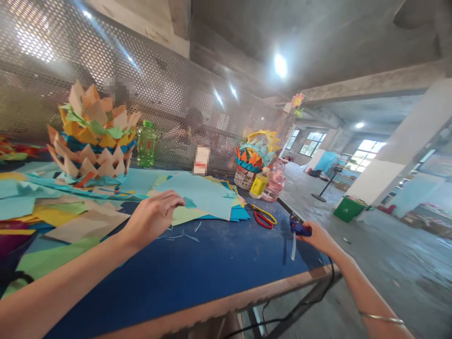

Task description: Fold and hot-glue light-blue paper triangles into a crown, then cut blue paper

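Observation:
My right hand [315, 235] is wrapped round a blue hot glue gun [299, 228] at the table's right end. A whitish glue stick [294, 247] hangs down from the gun, and its cord drops over the table edge. Above the paper sheets, my left hand [154, 216] is closed with its fingertips pressed together; whatever they pinch is hidden. Just beyond it lies a pile of light blue sheets [205, 190], with a darker teal patch close to the fingertips. Scissors [263, 216] with red and yellow handles rest between the pile and the glue gun.
A tiered folded-paper piece [95, 141] and a green bottle [146, 143] stand at the left back. A paper-trimmed basket [245, 176], a yellow-labelled bottle [259, 183] and a pink jug [273, 183] stand at the right back. A perforated screen [169, 103] runs behind the blue table [212, 263].

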The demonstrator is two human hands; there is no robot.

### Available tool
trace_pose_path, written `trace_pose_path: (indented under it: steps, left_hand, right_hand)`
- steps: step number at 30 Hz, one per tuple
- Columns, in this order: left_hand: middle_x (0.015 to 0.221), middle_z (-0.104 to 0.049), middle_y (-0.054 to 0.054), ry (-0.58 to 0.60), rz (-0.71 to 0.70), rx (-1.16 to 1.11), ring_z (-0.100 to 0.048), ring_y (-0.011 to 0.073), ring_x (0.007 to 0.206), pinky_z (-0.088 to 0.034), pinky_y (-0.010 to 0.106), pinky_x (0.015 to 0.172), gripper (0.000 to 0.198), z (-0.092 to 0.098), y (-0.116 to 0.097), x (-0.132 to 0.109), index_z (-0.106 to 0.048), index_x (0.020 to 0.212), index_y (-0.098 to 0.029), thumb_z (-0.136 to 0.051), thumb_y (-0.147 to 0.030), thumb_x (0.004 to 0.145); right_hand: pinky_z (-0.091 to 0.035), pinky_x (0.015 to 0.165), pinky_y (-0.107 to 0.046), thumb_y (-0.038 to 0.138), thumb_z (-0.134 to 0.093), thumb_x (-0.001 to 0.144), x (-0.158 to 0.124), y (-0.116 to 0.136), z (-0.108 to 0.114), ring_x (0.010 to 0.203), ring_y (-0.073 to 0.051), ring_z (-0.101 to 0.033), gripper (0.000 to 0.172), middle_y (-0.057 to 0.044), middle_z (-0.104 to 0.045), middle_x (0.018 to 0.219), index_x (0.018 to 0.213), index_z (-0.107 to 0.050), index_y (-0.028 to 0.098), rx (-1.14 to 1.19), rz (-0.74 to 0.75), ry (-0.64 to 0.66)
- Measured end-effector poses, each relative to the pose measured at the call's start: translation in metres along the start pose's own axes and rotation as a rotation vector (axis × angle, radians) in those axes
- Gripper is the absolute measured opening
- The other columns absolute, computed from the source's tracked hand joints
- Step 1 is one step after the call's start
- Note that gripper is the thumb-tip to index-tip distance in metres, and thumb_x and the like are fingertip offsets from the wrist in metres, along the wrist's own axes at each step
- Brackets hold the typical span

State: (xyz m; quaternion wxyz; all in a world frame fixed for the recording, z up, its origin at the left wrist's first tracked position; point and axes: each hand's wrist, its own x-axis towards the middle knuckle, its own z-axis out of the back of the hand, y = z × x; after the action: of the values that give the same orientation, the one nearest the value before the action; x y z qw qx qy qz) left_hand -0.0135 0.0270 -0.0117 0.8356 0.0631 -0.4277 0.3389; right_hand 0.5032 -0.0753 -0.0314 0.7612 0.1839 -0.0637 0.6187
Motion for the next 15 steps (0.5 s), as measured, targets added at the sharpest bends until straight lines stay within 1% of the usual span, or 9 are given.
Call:
trace_pose_path:
  steps: [2, 4, 7, 9, 10, 12, 15]
  left_hand:
    - [0.091, -0.069, 0.003, 0.0, 0.006, -0.008, -0.065, 0.0166, 0.08, -0.049, 0.028, 0.071, 0.03, 0.001, -0.001, 0.0, -0.066, 0.086, -0.022, -0.037, -0.014, 0.085]
    - [0.091, -0.069, 0.003, 0.005, 0.011, -0.009, -0.065, 0.0168, 0.081, -0.049, 0.027, 0.071, 0.03, 0.001, -0.001, 0.0, -0.066, 0.086, -0.022, -0.037, -0.014, 0.085]
    - [0.091, -0.069, 0.003, 0.006, 0.005, 0.007, -0.066, 0.0169, 0.082, -0.049, 0.026, 0.069, 0.029, 0.001, -0.001, 0.0, -0.065, 0.086, -0.022, -0.037, -0.014, 0.086]
    - [0.091, -0.069, 0.003, 0.006, -0.005, 0.008, -0.066, 0.017, 0.082, -0.048, 0.026, 0.068, 0.029, 0.0, 0.0, 0.0, -0.065, 0.086, -0.021, -0.037, -0.014, 0.087]
    - [0.091, -0.069, 0.003, 0.005, -0.011, 0.007, -0.066, 0.0171, 0.082, -0.048, 0.026, 0.068, 0.028, 0.0, 0.0, 0.0, -0.065, 0.086, -0.021, -0.037, -0.014, 0.087]
    - [0.092, -0.069, 0.003, 0.002, -0.018, 0.006, -0.065, 0.0169, 0.082, -0.048, 0.025, 0.068, 0.028, -0.001, 0.001, 0.0, -0.065, 0.087, -0.021, -0.038, -0.014, 0.087]
    - [0.092, -0.069, 0.003, 0.003, -0.019, 0.014, -0.066, 0.0164, 0.081, -0.048, 0.025, 0.068, 0.028, -0.002, 0.002, -0.001, -0.065, 0.087, -0.022, -0.038, -0.014, 0.086]
  right_hand:
    - [-0.047, 0.071, -0.037, 0.054, -0.066, 0.059, 0.0, -0.002, -0.002, 0.077, -0.027, -0.061, 0.043, -0.011, -0.066, 0.08, 0.078, -0.062, 0.015, 0.011, -0.02, -0.003]
    - [-0.047, 0.077, -0.038, 0.053, -0.066, 0.06, -0.003, -0.003, 0.0, 0.084, -0.028, -0.062, 0.045, -0.012, -0.067, 0.088, 0.084, -0.064, 0.015, 0.054, -0.009, 0.006]
    - [-0.047, 0.083, -0.04, 0.051, -0.063, 0.067, -0.011, 0.002, 0.01, 0.092, -0.028, -0.062, 0.044, -0.013, -0.067, 0.097, 0.093, -0.065, 0.016, 0.11, 0.018, -0.029]
    - [-0.048, 0.08, -0.04, 0.049, -0.057, 0.073, -0.023, 0.015, 0.019, 0.091, -0.027, -0.062, 0.04, -0.012, -0.066, 0.099, 0.097, -0.065, 0.018, 0.136, 0.02, -0.077]
    - [-0.048, 0.076, -0.039, 0.049, -0.055, 0.076, -0.03, 0.024, 0.024, 0.088, -0.026, -0.063, 0.037, -0.011, -0.066, 0.098, 0.096, -0.066, 0.019, 0.151, 0.019, -0.088]
    - [-0.048, 0.069, -0.035, 0.048, -0.05, 0.082, -0.046, 0.045, 0.03, 0.08, -0.023, -0.062, 0.034, -0.009, -0.067, 0.091, 0.092, -0.068, 0.021, 0.18, 0.05, -0.036]
    - [-0.047, 0.07, -0.033, 0.048, -0.055, 0.082, -0.07, 0.077, 0.03, 0.078, -0.021, -0.061, 0.029, -0.006, -0.066, 0.086, 0.088, -0.07, 0.024, 0.197, 0.118, 0.109]
